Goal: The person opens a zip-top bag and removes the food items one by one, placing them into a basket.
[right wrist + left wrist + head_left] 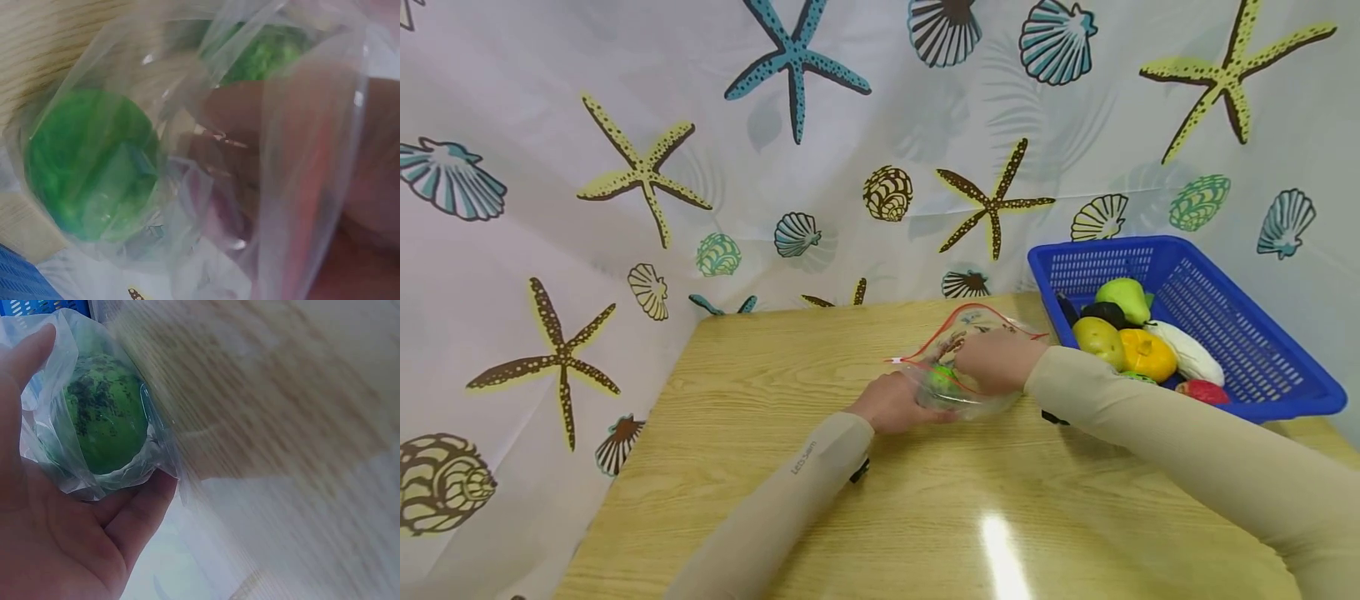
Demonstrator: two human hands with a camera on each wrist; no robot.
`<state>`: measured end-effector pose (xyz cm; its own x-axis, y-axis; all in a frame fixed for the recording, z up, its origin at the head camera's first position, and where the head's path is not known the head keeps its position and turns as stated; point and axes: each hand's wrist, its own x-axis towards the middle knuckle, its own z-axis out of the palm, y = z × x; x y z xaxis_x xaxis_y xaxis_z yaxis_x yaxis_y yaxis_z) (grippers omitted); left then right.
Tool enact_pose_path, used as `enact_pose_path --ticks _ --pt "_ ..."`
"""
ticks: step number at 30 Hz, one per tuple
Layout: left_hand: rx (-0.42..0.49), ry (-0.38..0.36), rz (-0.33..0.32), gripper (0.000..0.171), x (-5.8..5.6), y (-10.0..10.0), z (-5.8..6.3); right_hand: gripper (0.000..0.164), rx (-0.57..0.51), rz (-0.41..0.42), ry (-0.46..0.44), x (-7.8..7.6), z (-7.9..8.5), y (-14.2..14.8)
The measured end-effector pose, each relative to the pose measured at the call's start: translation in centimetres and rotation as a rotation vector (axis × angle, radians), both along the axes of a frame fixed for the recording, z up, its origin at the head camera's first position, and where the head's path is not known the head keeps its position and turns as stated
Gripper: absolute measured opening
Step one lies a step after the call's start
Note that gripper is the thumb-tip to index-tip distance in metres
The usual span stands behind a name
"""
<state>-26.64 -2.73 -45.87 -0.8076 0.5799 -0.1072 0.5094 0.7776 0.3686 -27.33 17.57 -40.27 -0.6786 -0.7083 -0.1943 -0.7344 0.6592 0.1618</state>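
A clear plastic zip bag (981, 407) with a red zip line and a small white slider lies over the table, its mouth spread. My left hand (891, 402) grips the bag's left side from outside, thumb and fingers curved around it. Through the film the left wrist view shows a green fruit (109, 419) with dark patches. Inside the mouth is my right hand (996, 362), fingers bent downward. One round green item (94, 165) sits in the bag in the right wrist view; another green item (269, 53) lies beside the fingers. Film and blur hide whether they hold it.
At the right stands a blue plastic basket (1292, 404) holding several fruits and vegetables, among them a green apple (1125, 298), an orange squash (1147, 354) and a long white vegetable (1187, 354). A patterned curtain (850, 208) hangs behind the wooden table (760, 367).
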Motion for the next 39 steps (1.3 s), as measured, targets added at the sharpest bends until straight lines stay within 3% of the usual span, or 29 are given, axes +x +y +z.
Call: enact_pose_path --ticks 10,15,19,23,30,35,39 --pt "-0.015 -0.013 0.013 0.081 0.0 0.2 0.2 0.004 0.222 -0.183 -0.021 1.2 1.5 -2.3" --pt "-0.004 -0.024 0.013 0.078 0.1 0.2 0.3 0.012 0.332 -0.285 0.024 1.3 1.1 -3.4" --pt "0.005 -0.033 0.014 0.072 0.0 0.1 0.1 0.018 0.386 -0.321 0.051 1.1 0.6 -3.8" --pt "0.023 -0.025 0.008 0.071 -0.2 0.1 0.0 0.024 0.397 -0.321 0.070 0.8 0.4 -4.1" --pt "0.031 -0.016 -0.006 0.083 -0.3 0.0 0.0 0.020 0.406 -0.261 0.123 0.7 0.6 -3.9" --pt "0.017 -0.010 0.002 0.093 0.0 0.0 0.3 0.014 0.301 -0.169 0.130 0.9 1.1 -3.3" --pt "0.001 -0.002 -0.008 0.095 0.0 0.0 0.4 0.028 0.188 -0.109 0.058 0.8 1.8 -2.5"
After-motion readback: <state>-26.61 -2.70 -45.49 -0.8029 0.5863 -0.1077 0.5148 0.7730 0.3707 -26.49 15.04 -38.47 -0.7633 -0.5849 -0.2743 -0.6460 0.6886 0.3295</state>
